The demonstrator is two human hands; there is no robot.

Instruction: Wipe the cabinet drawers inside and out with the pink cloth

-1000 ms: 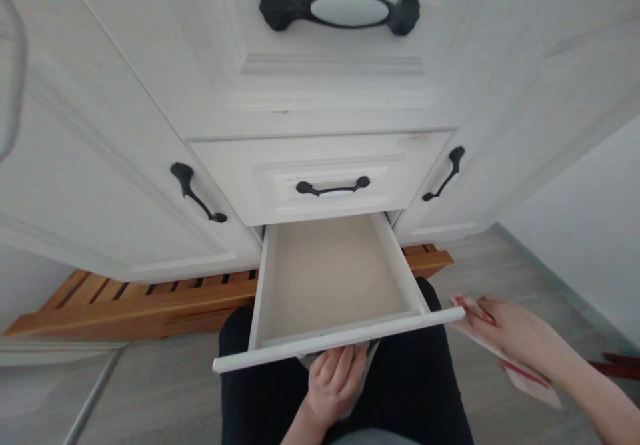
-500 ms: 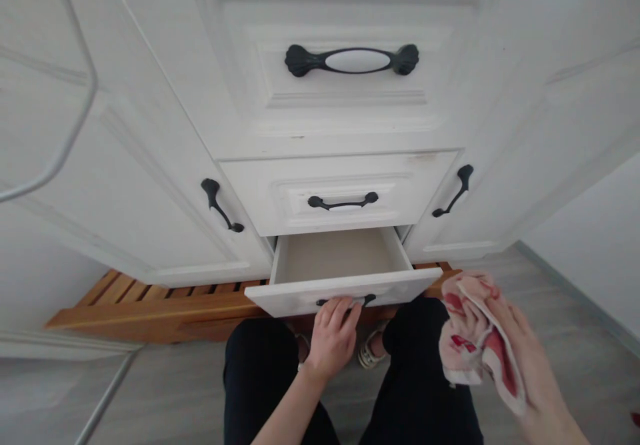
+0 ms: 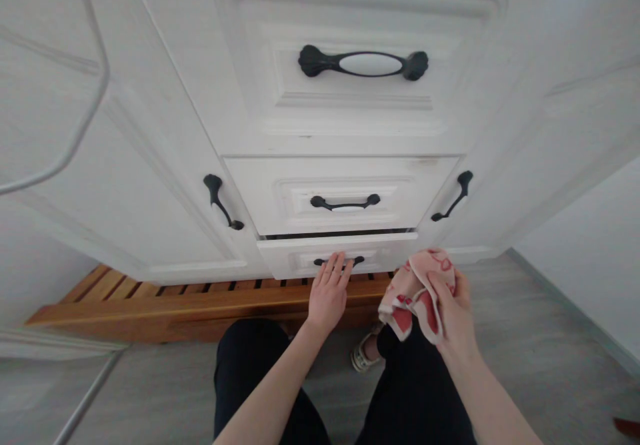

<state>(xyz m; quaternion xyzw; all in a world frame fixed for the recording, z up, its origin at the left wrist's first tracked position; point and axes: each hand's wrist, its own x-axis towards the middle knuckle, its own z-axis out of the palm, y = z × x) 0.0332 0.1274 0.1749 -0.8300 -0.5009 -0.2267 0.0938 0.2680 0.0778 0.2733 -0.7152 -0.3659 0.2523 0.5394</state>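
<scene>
The white cabinet (image 3: pixel 155 145) fills most of your view, standing over a slatted wooden base (image 3: pixel 175 310). In its centre column, below the closed middle drawer (image 3: pixel 267 198), the bottom drawer (image 3: pixel 285 258) sits slightly open, a dark gap along its top edge. Just right of that drawer, above your knee, you have a crumpled pink-and-red cloth (image 3: pixel 413 288), gripped between the thumb and fingers of your right hand (image 3: pixel 456 312). Your left hand (image 3: pixel 329 295) lies over the drawer's front, its fingers extended and slightly spread across the small black handle (image 3: pixel 359 260).
</scene>
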